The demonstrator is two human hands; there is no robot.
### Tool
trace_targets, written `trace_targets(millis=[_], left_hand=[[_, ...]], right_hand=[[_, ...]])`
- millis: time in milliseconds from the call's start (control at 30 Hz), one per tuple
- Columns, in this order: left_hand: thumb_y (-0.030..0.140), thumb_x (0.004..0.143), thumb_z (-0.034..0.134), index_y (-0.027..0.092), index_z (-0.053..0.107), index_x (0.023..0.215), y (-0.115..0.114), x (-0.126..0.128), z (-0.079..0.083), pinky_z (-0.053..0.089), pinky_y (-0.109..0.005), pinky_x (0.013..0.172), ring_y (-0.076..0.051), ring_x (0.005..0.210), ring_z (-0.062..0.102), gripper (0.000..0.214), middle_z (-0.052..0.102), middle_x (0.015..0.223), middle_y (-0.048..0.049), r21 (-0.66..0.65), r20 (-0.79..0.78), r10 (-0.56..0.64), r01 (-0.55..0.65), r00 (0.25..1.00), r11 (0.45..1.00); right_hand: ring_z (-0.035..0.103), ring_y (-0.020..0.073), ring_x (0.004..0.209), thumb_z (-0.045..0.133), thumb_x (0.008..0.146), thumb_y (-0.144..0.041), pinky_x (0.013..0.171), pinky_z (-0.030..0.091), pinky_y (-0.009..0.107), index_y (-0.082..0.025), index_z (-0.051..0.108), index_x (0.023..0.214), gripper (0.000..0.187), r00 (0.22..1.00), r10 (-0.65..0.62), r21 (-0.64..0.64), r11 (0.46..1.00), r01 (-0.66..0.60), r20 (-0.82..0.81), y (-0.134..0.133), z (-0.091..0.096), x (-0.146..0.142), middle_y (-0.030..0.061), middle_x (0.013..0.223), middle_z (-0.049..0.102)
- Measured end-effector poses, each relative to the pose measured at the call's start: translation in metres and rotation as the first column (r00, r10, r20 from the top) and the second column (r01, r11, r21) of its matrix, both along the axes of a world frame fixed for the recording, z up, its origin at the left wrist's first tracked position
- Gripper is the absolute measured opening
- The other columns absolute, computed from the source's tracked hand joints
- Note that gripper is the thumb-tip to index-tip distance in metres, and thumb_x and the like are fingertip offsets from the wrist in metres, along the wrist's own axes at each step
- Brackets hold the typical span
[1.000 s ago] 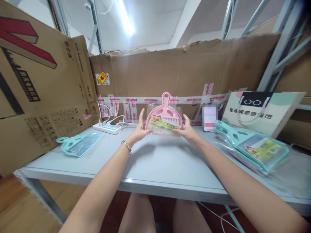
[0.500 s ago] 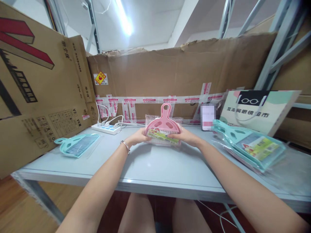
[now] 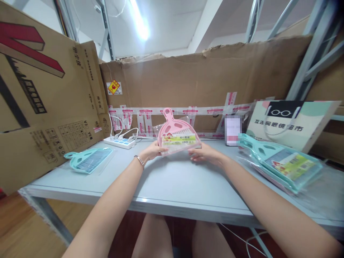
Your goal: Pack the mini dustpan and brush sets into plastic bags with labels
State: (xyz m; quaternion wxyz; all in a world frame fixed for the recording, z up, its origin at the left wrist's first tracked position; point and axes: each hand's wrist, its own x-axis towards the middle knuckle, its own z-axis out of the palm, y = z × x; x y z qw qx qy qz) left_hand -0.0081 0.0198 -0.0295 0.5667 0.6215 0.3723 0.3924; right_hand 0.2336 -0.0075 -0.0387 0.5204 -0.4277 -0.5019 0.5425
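A pink dustpan (image 3: pixel 177 126) with a white-bristled brush is wrapped in clear plastic and carries a yellow-green label. It is held up above the table, handle upward and leaning left. My left hand (image 3: pixel 153 150), with a bangle on the wrist, grips its lower left corner, thumb in front. At the lower right corner is my right hand (image 3: pixel 205 153), its fingers loosely extended beside and below the edge; the dustpan's corner covers part of it. Whether the thumb presses on the plastic is hard to see.
A wrapped teal dustpan (image 3: pixel 90 160) lies at the left of the table (image 3: pixel 172 182). More wrapped teal dustpans (image 3: pixel 287 165) are stacked at right, before a paper bag (image 3: pixel 290 122). A phone (image 3: pixel 233 130) and a power strip (image 3: pixel 119 142) stand at the back, against cardboard (image 3: pixel 172 82).
The pink dustpan has tilted, its handle swinging left and its right side rising. My right thumb has left the label's front and the right fingers have loosened. My left hand keeps its grip.
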Motion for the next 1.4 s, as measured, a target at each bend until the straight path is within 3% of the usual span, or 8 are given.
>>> trace_targets(millis=[233,367,533,700,833,1067,1200,1400], left_hand=[[0.020,0.050,0.077,0.015,0.061,0.100,-0.008,0.013,0.002,0.049,-0.032,0.070,-0.024,0.091,0.062,0.053,0.065,0.106,-0.0126,0.029,0.092,0.061,-0.064,0.994,0.998],[0.020,0.051,0.077,0.013,0.062,0.100,-0.021,0.040,-0.006,0.048,-0.032,0.079,-0.024,0.095,0.061,0.052,0.067,0.103,-0.0109,0.103,0.154,0.061,-0.078,0.986,0.992],[0.025,0.057,0.077,0.012,0.060,0.107,-0.042,0.059,0.002,0.046,-0.033,0.082,-0.025,0.099,0.059,0.055,0.064,0.110,-0.0133,0.161,0.107,-0.106,0.088,0.989,0.983],[0.049,0.075,0.057,0.019,0.057,0.109,-0.028,0.039,0.031,0.048,-0.028,0.071,-0.020,0.091,0.061,0.045,0.065,0.107,-0.0088,0.020,0.261,0.141,-0.151,0.955,0.988],[0.038,0.068,0.066,0.016,0.059,0.089,0.001,0.020,0.040,0.047,-0.026,0.059,-0.015,0.066,0.061,0.031,0.067,0.078,-0.0045,-0.162,0.163,0.330,-0.305,0.930,0.939],[0.047,0.073,0.060,0.025,0.046,0.109,0.008,0.019,0.021,0.049,-0.026,0.060,-0.016,0.076,0.062,0.044,0.064,0.098,-0.0040,-0.034,0.247,0.421,-0.427,0.873,0.904],[0.062,0.073,0.050,0.024,0.045,0.115,-0.003,0.032,0.006,0.050,-0.026,0.060,-0.018,0.078,0.063,0.057,0.065,0.099,-0.0064,-0.035,0.255,0.347,-0.349,0.903,0.936],[0.073,0.068,0.044,0.014,0.060,0.087,0.006,0.023,0.006,0.049,-0.028,0.052,-0.019,0.061,0.063,0.064,0.066,0.065,-0.0069,-0.130,0.154,0.402,-0.385,0.902,0.914]], right_hand=[[0.064,0.0192,0.085,0.062,0.072,-0.027,0.077,0.055,0.036,-0.021,0.055,0.093,0.023,0.962,0.186,-0.086,0.975,-0.206,-0.200,-0.010,0.018,-0.007,0.0057,0.093,0.064],[0.062,0.0157,0.067,0.060,0.073,-0.044,0.060,0.055,0.029,-0.022,0.052,0.090,0.029,0.968,-0.087,-0.210,0.977,0.037,-0.236,-0.004,0.017,-0.019,0.0024,0.075,0.059],[0.050,0.0074,0.045,0.058,0.075,-0.025,0.050,0.051,0.021,-0.022,0.049,0.081,0.011,0.961,-0.203,-0.191,0.967,0.167,-0.189,0.012,0.011,-0.017,-0.0032,0.061,0.054],[0.056,0.0101,0.053,0.058,0.071,-0.015,0.053,0.051,0.022,-0.020,0.052,0.073,0.008,0.985,-0.118,-0.104,0.989,0.105,-0.129,0.019,0.021,-0.012,0.0003,0.067,0.061],[0.061,0.0164,0.066,0.061,0.066,-0.013,0.067,0.052,0.034,-0.019,0.056,0.084,0.020,0.996,-0.082,-0.060,0.995,0.080,-0.030,0.028,0.028,-0.005,0.0044,0.077,0.064],[0.056,0.0213,0.093,0.062,0.068,-0.029,0.089,0.042,0.039,-0.022,0.052,0.092,0.027,0.906,-0.392,0.345,0.882,0.321,0.160,0.024,0.021,-0.004,0.0055,0.092,0.060],[0.063,0.0193,0.069,0.066,0.066,-0.032,0.074,0.050,0.037,-0.022,0.047,0.075,0.024,0.997,-0.072,-0.056,0.996,0.071,-0.023,0.015,0.009,-0.024,0.0030,0.070,0.064],[0.066,0.0237,0.067,0.075,0.055,-0.027,0.063,0.055,0.039,-0.026,0.037,0.076,0.044,0.941,-0.209,-0.185,0.969,0.163,-0.266,0.011,-0.002,-0.028,-0.0004,0.065,0.065]])
